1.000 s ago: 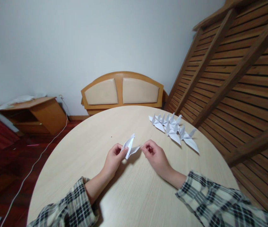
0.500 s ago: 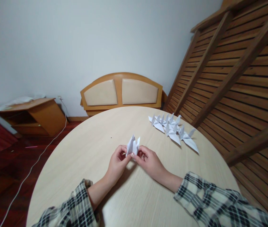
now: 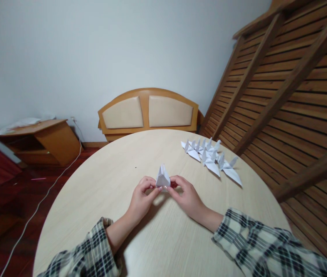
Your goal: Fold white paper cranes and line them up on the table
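A folded piece of white paper [image 3: 162, 177], pointed at the top and wide at the bottom, is pinched between both hands above the middle of the table. My left hand [image 3: 142, 196] grips its lower left corner with thumb and fingers. On the opposite side, my right hand [image 3: 185, 197] holds the lower right corner the same way. Both thumbs press near the bottom edge, facing each other. Several finished white paper cranes [image 3: 211, 165] stand in a cluster on the table, to the right of and beyond my hands.
The round pale wooden table [image 3: 94, 192] fills the foreground. Behind it stands a headboard [image 3: 147, 111] with cream panels. A slatted wooden frame [image 3: 290, 100] leans at the right. At the left are a low wooden cabinet [image 3: 56, 142] and a white cable [image 3: 40, 200] on the dark floor.
The folded paper's separate upright points have come together into one narrow peak, its broad face now turned toward me. Both hands stay nearly in place, and the cranes have not moved.
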The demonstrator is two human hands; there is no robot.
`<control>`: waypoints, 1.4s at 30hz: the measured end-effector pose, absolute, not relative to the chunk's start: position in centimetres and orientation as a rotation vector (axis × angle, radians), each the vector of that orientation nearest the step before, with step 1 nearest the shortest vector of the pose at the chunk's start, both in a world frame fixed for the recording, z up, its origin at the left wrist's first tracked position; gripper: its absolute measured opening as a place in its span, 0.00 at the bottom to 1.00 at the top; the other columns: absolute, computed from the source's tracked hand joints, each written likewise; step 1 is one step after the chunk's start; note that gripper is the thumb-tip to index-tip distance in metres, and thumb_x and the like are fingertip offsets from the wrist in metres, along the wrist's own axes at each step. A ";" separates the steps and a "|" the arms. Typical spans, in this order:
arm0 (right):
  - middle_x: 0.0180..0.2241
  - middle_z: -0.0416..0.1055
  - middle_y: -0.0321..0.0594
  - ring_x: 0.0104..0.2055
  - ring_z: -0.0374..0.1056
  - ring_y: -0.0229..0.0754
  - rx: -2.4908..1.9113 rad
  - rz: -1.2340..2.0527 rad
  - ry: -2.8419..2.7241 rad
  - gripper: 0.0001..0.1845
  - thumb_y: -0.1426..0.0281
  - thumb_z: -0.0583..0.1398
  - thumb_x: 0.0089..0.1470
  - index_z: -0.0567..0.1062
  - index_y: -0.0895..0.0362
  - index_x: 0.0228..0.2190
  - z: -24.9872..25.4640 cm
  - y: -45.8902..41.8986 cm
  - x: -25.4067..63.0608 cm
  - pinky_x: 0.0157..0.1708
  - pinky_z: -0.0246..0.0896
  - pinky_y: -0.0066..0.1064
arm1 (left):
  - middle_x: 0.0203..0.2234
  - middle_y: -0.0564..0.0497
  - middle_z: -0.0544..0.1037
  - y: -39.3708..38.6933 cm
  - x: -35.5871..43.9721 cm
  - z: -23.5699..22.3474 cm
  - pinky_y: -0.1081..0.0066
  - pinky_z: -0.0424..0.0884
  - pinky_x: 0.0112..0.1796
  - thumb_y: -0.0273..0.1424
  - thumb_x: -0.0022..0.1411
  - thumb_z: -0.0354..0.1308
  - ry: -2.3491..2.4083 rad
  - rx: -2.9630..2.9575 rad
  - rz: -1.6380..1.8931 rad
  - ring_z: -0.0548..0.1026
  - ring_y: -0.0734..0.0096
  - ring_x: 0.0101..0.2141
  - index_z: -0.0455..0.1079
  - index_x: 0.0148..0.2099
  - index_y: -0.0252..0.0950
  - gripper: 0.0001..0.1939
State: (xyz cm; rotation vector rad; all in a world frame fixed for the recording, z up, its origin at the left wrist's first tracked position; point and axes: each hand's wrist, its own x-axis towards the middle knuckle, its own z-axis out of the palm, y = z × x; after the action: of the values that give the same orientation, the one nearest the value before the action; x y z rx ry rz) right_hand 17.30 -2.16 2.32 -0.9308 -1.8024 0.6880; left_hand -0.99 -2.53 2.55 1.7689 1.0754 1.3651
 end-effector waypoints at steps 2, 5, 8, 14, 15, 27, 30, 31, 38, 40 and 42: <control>0.36 0.71 0.38 0.38 0.67 0.39 -0.921 0.653 -1.817 0.06 0.75 0.59 0.56 0.73 0.55 0.37 2.5 -2.2 17.4 0.40 0.62 0.32 | 0.30 0.49 0.73 -2.5 -1.1 2.5 0.65 0.65 0.39 0.32 0.58 0.62 1.071 1.795 1.346 0.70 0.66 0.35 0.77 0.33 0.37 0.05; 0.33 0.69 0.37 0.37 0.65 0.39 -0.901 0.591 -1.835 0.06 0.78 0.58 0.55 0.73 0.56 0.33 2.7 -2.3 17.5 0.39 0.61 0.31 | 0.32 0.48 0.74 -2.6 -1.1 2.6 0.64 0.66 0.40 0.31 0.59 0.61 1.050 1.818 1.328 0.71 0.65 0.36 0.78 0.35 0.37 0.05; 0.31 0.69 0.36 0.36 0.65 0.38 -0.866 0.571 -1.846 0.07 0.79 0.58 0.55 0.72 0.56 0.31 2.9 -2.4 17.6 0.38 0.61 0.30 | 0.33 0.48 0.76 -2.6 -1.1 2.7 0.64 0.66 0.41 0.29 0.60 0.59 1.026 1.858 1.307 0.72 0.65 0.37 0.77 0.36 0.37 0.05; 0.30 0.70 0.35 0.34 0.66 0.37 -0.835 0.614 -1.844 0.10 0.82 0.58 0.52 0.73 0.56 0.30 2.7 -2.1 17.8 0.36 0.61 0.29 | 0.35 0.48 0.76 -2.8 -1.0 2.6 0.63 0.67 0.43 0.28 0.61 0.58 1.031 1.859 1.250 0.73 0.66 0.38 0.73 0.37 0.36 0.03; 0.30 0.71 0.35 0.34 0.66 0.37 -0.839 0.624 -1.844 0.10 0.82 0.58 0.52 0.73 0.56 0.30 2.6 -2.1 17.8 0.36 0.61 0.29 | 0.35 0.48 0.76 -2.8 -1.0 2.5 0.63 0.68 0.42 0.28 0.61 0.59 1.037 1.816 1.251 0.73 0.66 0.38 0.72 0.38 0.35 0.03; 0.31 0.70 0.35 0.34 0.66 0.37 -0.914 0.701 -1.831 0.04 0.77 0.60 0.53 0.72 0.55 0.30 2.7 -2.2 17.8 0.36 0.62 0.31 | 0.39 0.45 0.78 -2.8 -1.3 2.8 0.58 0.66 0.46 0.32 0.62 0.58 1.097 1.934 1.160 0.73 0.61 0.42 0.74 0.42 0.36 0.07; 0.33 0.70 0.35 0.35 0.67 0.37 -0.919 0.835 -1.738 0.09 0.73 0.62 0.53 0.69 0.54 0.37 2.0 -2.0 17.7 0.37 0.63 0.31 | 0.37 0.45 0.79 -2.9 -1.3 2.9 0.60 0.67 0.45 0.33 0.61 0.59 1.155 1.894 1.169 0.74 0.62 0.40 0.74 0.40 0.35 0.08; 0.33 0.69 0.34 0.35 0.68 0.37 -0.912 0.875 -1.706 0.14 0.72 0.62 0.53 0.67 0.53 0.41 1.7 -1.9 17.7 0.37 0.64 0.32 | 0.37 0.45 0.79 -2.9 -1.3 2.9 0.60 0.67 0.44 0.34 0.60 0.59 1.174 1.878 1.172 0.74 0.62 0.40 0.74 0.40 0.35 0.09; 0.31 0.68 0.34 0.35 0.67 0.38 -0.924 1.036 -1.671 0.27 0.69 0.61 0.55 0.62 0.55 0.55 1.3 -1.4 17.6 0.40 0.64 0.35 | 0.31 0.47 0.77 -3.3 -1.1 3.3 0.65 0.68 0.40 0.36 0.61 0.57 1.201 1.843 1.148 0.73 0.66 0.35 0.70 0.35 0.34 0.09; 0.33 0.70 0.37 0.36 0.67 0.38 -0.953 1.042 -1.699 0.23 0.67 0.61 0.56 0.66 0.56 0.52 1.4 -1.4 17.5 0.40 0.65 0.35 | 0.31 0.48 0.76 -3.5 -1.0 3.4 0.65 0.67 0.40 0.36 0.63 0.56 1.161 1.830 1.137 0.73 0.67 0.35 0.69 0.36 0.35 0.09; 0.36 0.71 0.39 0.37 0.67 0.39 -0.968 1.015 -1.736 0.18 0.66 0.60 0.57 0.69 0.56 0.49 1.4 -1.4 17.5 0.40 0.65 0.36 | 0.31 0.48 0.76 -3.5 -0.9 3.3 0.65 0.68 0.40 0.36 0.64 0.55 1.110 1.802 1.129 0.73 0.67 0.35 0.68 0.37 0.35 0.09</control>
State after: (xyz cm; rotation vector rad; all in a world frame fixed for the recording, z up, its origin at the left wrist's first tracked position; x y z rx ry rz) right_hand 17.48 -1.42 1.43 -0.9678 -1.7362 1.0149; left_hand -0.93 -3.51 3.34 1.8019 1.1096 1.1293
